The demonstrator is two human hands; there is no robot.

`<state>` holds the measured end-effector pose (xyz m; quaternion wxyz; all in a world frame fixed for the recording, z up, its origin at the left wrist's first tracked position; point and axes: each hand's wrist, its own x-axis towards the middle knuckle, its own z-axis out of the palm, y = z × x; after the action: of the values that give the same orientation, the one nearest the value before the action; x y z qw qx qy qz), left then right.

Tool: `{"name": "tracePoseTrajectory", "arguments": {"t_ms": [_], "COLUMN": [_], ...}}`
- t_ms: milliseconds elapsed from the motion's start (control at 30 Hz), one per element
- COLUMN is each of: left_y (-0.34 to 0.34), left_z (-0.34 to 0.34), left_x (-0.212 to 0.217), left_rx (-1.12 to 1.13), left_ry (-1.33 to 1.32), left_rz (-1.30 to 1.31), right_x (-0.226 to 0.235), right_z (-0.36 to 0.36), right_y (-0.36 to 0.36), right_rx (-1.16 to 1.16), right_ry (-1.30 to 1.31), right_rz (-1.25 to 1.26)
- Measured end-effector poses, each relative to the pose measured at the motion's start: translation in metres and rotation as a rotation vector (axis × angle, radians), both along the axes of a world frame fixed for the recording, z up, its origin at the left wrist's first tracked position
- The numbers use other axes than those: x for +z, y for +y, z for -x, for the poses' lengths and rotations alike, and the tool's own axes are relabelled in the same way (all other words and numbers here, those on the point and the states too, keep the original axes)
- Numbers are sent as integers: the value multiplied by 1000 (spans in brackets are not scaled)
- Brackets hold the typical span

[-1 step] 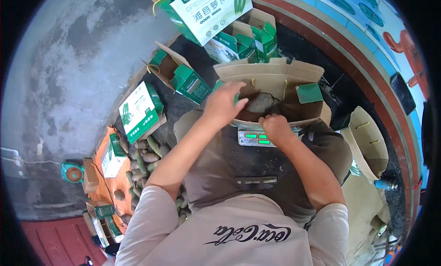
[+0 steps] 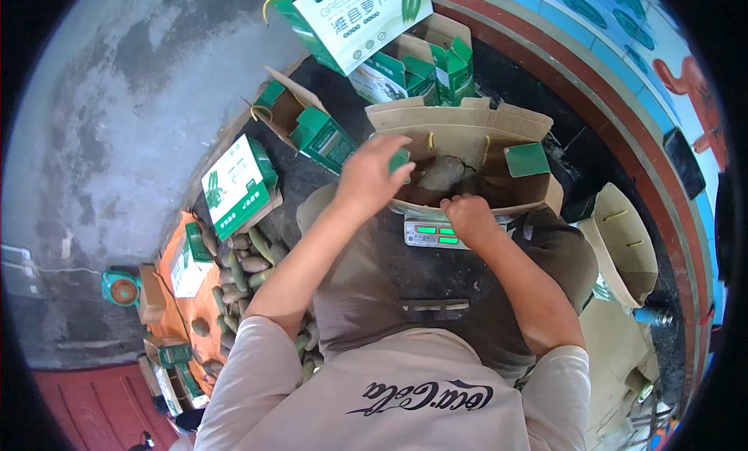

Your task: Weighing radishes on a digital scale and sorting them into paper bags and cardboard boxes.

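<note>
An open brown cardboard box with green flaps stands on a digital scale with lit green displays, right in front of me. Several dull green-brown root vegetables lie inside it. My left hand reaches over the box's left side and grips its green flap. My right hand is curled on the near rim of the box, just above the scale's display.
A pile of the same vegetables lies on the floor at my left, beside a closed green-and-white carton. More open cartons stand behind. Folded cardboard leans at the right. A small teal scale sits at the far left.
</note>
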<state>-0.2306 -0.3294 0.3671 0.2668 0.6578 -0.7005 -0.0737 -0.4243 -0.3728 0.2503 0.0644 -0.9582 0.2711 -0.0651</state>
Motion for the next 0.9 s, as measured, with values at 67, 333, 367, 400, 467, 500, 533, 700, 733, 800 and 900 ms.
{"name": "tracePoseTrajectory", "arguments": {"t_ms": [67,333,367,400,467,500,533,700,733,800,900], "left_y": [21,129,148,169,212,235,258,349,357,395,433], "left_z": [-20,-120,-129,-136,-146,-147,-148,-131,-125,-117,-107], "left_x": [21,-34,-56,-80,-133,-159,-179,-238,-240,-259,-288], "left_rx": [44,443,465,491,548,582,592,724,753,746,711], "left_ry": [56,-87,-82,-142,-199,-198,-177,9,89,78,52], "left_rz": [213,191,188,70,-163,-278,-417,-1049,-1286,-1301,-1398], "right_x": [2,5,6,8,10,11,13,34,39,54,72], "right_z": [1,0,-1,-1,0,2,2,4,10,12,30], "right_y": [0,-3,-2,-2,-2,-2,-3,0,0,0,-12], "right_rx": [-7,-10,12,-7,-6,-11,-13,-2,-13,-53,-119], "right_ry": [7,59,67,56,59,35,9,-18,-104,-199,-283], "right_rz": [14,19,19,-8,-36,-58,-78,-160,-170,-184,-168]}}
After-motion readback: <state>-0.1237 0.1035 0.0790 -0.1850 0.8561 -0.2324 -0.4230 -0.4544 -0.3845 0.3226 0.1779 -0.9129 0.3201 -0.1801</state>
